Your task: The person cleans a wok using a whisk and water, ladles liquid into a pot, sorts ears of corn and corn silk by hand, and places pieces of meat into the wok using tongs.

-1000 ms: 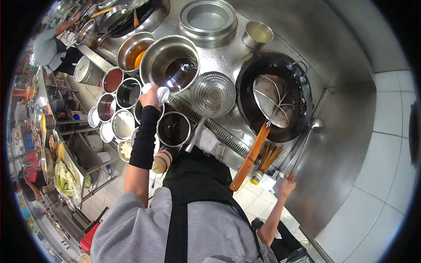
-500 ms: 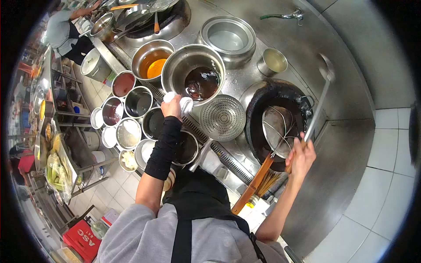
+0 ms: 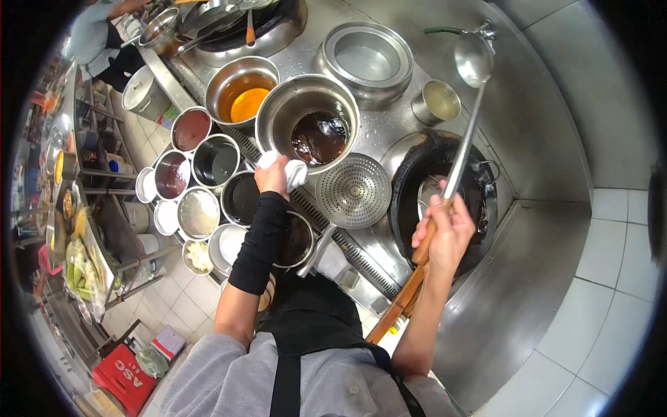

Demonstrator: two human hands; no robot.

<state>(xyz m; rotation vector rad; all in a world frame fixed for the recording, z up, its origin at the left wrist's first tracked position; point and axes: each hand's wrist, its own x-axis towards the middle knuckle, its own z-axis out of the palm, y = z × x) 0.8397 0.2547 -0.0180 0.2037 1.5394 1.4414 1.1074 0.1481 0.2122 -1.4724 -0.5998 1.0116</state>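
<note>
While the left hand (image 3: 273, 179) closes on a white cloth (image 3: 296, 174) at the rim of a large pot (image 3: 278, 118), the right hand (image 3: 448, 233) curls around the wooden handle of a ladle (image 3: 464, 142), its bowl raised. A perforated strainer (image 3: 353, 191) lies between pot and wok (image 3: 410, 181) on the desk (image 3: 390, 126).

A grey short-sleeved shirt (image 3: 222, 372) under a black apron (image 3: 316, 313) with flat black straps (image 3: 287, 389); a wrinkled black sleeve (image 3: 261, 240) covers much of the left forearm (image 3: 237, 313). The right forearm (image 3: 422, 320), left hand (image 3: 272, 176) and right hand (image 3: 448, 235) are bare.
</note>
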